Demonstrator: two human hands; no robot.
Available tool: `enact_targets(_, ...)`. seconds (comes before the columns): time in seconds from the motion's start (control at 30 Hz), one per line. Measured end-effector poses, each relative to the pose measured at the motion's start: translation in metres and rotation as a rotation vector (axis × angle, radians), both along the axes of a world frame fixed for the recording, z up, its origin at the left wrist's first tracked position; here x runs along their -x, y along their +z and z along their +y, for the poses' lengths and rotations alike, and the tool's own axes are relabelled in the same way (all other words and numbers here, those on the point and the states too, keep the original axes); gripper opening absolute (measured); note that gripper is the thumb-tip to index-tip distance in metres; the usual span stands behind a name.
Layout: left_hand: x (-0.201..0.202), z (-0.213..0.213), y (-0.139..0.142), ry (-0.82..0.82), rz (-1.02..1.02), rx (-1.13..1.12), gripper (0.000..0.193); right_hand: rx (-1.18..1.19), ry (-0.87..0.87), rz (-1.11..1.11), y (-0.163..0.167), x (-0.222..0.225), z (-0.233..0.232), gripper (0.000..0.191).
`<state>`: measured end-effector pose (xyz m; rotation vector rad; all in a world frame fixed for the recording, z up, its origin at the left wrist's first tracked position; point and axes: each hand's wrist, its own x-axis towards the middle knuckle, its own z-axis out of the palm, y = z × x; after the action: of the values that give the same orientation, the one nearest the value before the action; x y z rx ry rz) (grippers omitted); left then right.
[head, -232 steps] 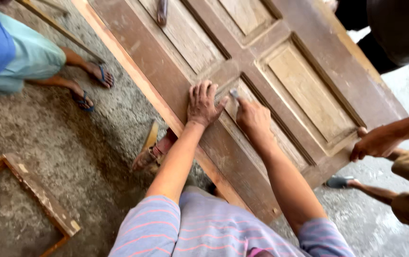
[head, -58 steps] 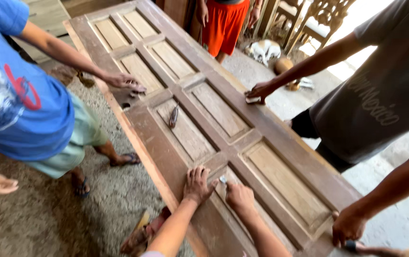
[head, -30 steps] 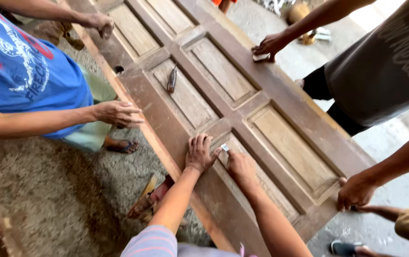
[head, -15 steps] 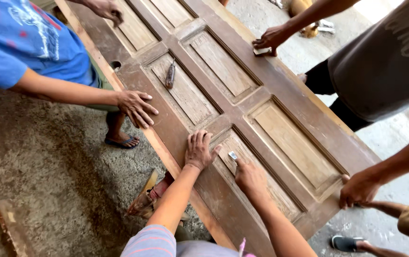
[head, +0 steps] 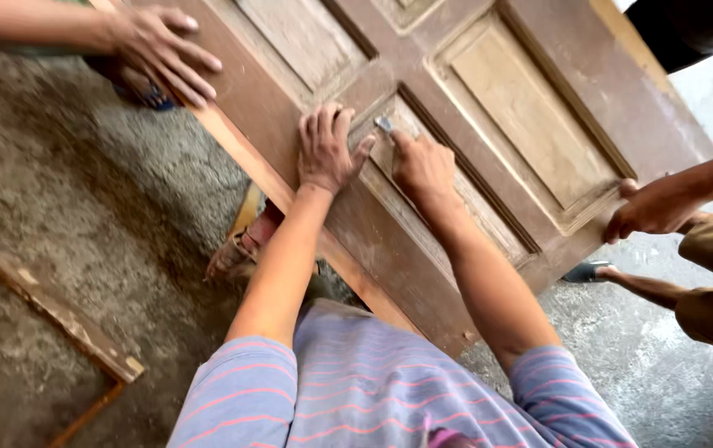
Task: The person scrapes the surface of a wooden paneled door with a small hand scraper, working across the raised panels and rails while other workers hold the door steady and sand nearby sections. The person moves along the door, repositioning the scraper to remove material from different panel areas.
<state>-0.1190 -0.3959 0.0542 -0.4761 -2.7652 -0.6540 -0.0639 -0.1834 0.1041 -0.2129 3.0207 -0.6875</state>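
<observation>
Now the left hand [head: 323, 149] lies flat and open on the brown panelled door [head: 539, 91], while the right hand [head: 423, 166], which has crept up the moulding, pinches a small metal scraper [head: 384, 124]; co-workers' hands [head: 157, 50] steady the edges.

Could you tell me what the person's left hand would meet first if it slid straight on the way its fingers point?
Probably only more of the wooden door: the left hand lies flat, fingers pointing up along its central frame.
</observation>
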Motion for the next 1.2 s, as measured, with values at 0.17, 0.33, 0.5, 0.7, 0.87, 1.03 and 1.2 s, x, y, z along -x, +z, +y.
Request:
enact_targets(0.17, 0.003, -0.007, -0.002, -0.015, -0.017, -0.002, 0.066, -0.108, -0.078, -0.109, 0.025, -0.023, 0.018, 0.029)
enact_targets(0.33, 0.003, -0.004, 0.003, -0.009, -0.002, 0.060, 0.068, -0.117, -0.064, -0.018, 0.024, 0.017, -0.001, 0.027)
enact_targets(0.5, 0.003, -0.005, 0.006, -0.007, -0.031, 0.071, 0.069, -0.120, -0.088, -0.167, 0.015, 0.035, -0.003, 0.026)
enact_targets(0.7, -0.004, -0.005, 0.005, 0.014, -0.005, 0.029, 0.068, -0.102, -0.086, -0.028, -0.002, 0.036, -0.002, 0.025)
enact_targets(0.87, -0.010, 0.003, 0.025, 0.012, 0.052, -0.023, 0.066, -0.068, -0.164, -0.019, 0.009, -0.006, 0.012, 0.027)
enact_targets(1.03, -0.030, -0.001, 0.053, -0.071, 0.081, -0.013, 0.069, -0.022, -0.302, -0.158, 0.058, -0.104, 0.028, 0.034)
enact_targets(1.2, -0.095, 0.002, 0.062, -0.099, 0.221, 0.234, 0.075, -0.027, -0.299, -0.117, 0.074, -0.162, 0.041, 0.046)
